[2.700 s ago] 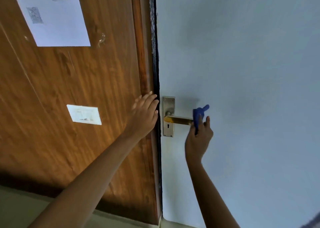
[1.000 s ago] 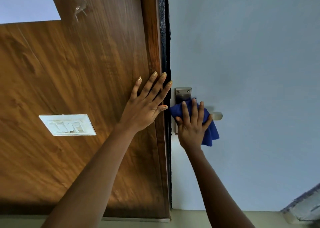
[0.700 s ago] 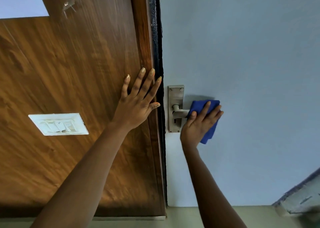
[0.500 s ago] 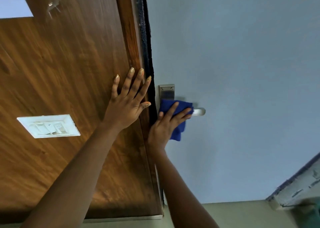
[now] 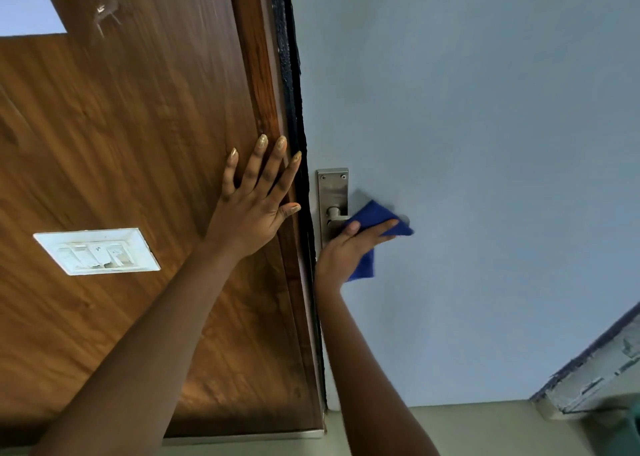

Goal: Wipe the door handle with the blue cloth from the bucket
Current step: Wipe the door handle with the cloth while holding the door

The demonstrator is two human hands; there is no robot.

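Right hand [image 5: 346, 247] wraps blue cloth [image 5: 372, 218] around door handle [image 5: 337, 215].

No legible text or labels

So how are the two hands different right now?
The left hand lies flat and open with fingers spread on the wooden panel, holding nothing. The right hand is curled around the blue cloth, pressing it over the door handle on the pale door. The left hand sits slightly higher than the right. Both are bare and reach upward on outstretched arms.
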